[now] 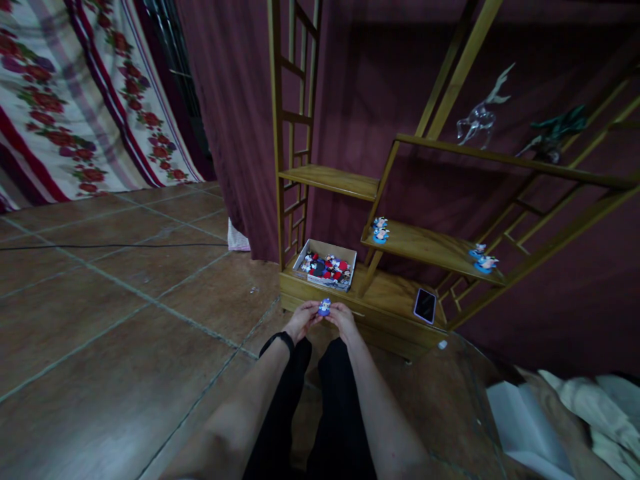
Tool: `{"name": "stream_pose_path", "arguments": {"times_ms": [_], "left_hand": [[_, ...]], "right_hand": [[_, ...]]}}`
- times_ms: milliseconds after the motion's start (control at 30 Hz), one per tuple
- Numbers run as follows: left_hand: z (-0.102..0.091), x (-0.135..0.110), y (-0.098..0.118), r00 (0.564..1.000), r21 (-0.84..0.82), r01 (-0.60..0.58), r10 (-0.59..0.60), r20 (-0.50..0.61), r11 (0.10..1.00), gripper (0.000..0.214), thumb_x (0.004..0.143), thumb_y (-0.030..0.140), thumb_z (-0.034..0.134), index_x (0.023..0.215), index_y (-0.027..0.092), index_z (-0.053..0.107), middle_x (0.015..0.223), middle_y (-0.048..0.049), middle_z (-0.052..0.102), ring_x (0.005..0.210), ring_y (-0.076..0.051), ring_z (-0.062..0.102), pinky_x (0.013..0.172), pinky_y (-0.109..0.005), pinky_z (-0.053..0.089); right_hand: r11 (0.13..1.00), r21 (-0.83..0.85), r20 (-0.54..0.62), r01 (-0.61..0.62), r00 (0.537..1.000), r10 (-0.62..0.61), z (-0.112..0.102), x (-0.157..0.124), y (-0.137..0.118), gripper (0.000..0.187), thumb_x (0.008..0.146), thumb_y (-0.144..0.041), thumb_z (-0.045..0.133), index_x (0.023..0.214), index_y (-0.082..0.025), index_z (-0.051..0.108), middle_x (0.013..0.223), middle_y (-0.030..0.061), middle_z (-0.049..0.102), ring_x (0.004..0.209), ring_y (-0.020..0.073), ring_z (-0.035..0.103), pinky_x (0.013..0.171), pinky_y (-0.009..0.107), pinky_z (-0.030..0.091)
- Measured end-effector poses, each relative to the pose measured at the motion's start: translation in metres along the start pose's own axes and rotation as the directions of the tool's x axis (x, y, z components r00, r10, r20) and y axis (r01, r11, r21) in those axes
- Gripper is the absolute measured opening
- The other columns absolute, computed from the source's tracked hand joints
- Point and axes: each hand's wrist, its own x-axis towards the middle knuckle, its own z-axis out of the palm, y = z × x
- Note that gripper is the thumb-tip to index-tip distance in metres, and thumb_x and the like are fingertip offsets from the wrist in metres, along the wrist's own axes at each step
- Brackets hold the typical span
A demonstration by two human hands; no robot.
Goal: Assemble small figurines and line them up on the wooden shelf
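Note:
A small purple-blue figurine (325,307) with a pale front is held upright between my two hands, in front of the low cabinet. My left hand (303,320) pinches it from the left side, and my right hand (343,319) pinches it from the right. Just beyond my hands, an open cardboard box (301,268) full of red, black and white figurines rests on the cabinet top. Two blue-based figurines (381,231) stand at the left end of the middle shelf (430,247), and two more figurines (485,263) stand at its right end.
A phone (425,306) lies on the cabinet top (393,293). Higher up are a bare wooden shelf (333,180), a clear glass animal (480,120) and a dark green ornament (555,133). A white box (527,427) sits on the floor at right; a cable (125,245) crosses the tiles.

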Motion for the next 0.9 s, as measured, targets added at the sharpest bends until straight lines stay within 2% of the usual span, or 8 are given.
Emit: {"name": "stream_pose_path", "arguments": {"times_ms": [133,300,467,600,900], "left_hand": [[0.001,-0.001,0.001,1.0,-0.002,-0.014,0.014,-0.001,1.0,0.011,0.071,0.008,0.064,0.081,0.011,0.064,0.07,-0.0061,0.066,0.056,-0.01,0.061,0.053,-0.019,0.049],[0.002,-0.001,0.002,0.998,-0.035,-0.014,0.012,-0.058,0.999,0.024,0.07,0.006,0.065,0.093,0.014,0.062,0.078,-0.006,0.068,0.061,-0.01,0.062,0.059,-0.021,0.051],[0.001,-0.001,0.002,1.0,-0.057,-0.018,0.018,-0.001,0.998,0.014,0.07,0.005,0.064,0.082,0.011,0.064,0.078,-0.0084,0.068,0.069,-0.013,0.064,0.067,-0.022,0.052],[0.0,0.0,0.002,0.999,-0.051,-0.027,0.029,0.021,0.998,0.013,0.07,0.003,0.064,0.08,0.011,0.064,0.078,-0.0083,0.069,0.07,-0.013,0.064,0.069,-0.022,0.052],[-0.001,0.005,0.001,1.0,-0.012,0.021,-0.021,0.01,1.0,0.017,0.07,0.009,0.066,0.086,0.013,0.066,0.073,-0.0059,0.068,0.054,-0.008,0.06,0.053,-0.016,0.048]], "right_hand": [[1.0,-0.016,-0.018,0.006,1.0,-0.006,0.0,0.0,-0.001,0.021,0.054,-0.022,0.069,0.071,-0.018,0.057,0.073,0.0003,0.065,0.071,0.0142,0.062,0.071,0.03,0.05],[0.999,-0.02,-0.005,0.025,1.0,-0.025,-0.002,-0.001,-0.004,0.025,0.054,-0.02,0.07,0.075,-0.019,0.058,0.08,0.0017,0.066,0.078,0.0159,0.062,0.073,0.03,0.049],[1.0,0.005,0.021,0.029,0.999,-0.029,-0.005,-0.002,-0.008,0.031,0.053,-0.02,0.071,0.082,-0.02,0.058,0.083,0.0024,0.067,0.079,0.0164,0.062,0.073,0.03,0.049],[1.0,0.014,0.057,0.025,0.998,-0.025,-0.008,-0.002,-0.009,0.034,0.052,-0.019,0.071,0.083,-0.02,0.059,0.085,0.0027,0.068,0.078,0.0159,0.063,0.075,0.03,0.048],[1.0,-0.014,0.049,-0.018,0.999,0.019,-0.011,-0.001,-0.008,0.029,0.055,-0.025,0.073,0.081,-0.018,0.062,0.086,0.0036,0.068,0.079,0.0164,0.064,0.073,0.03,0.049]]}}
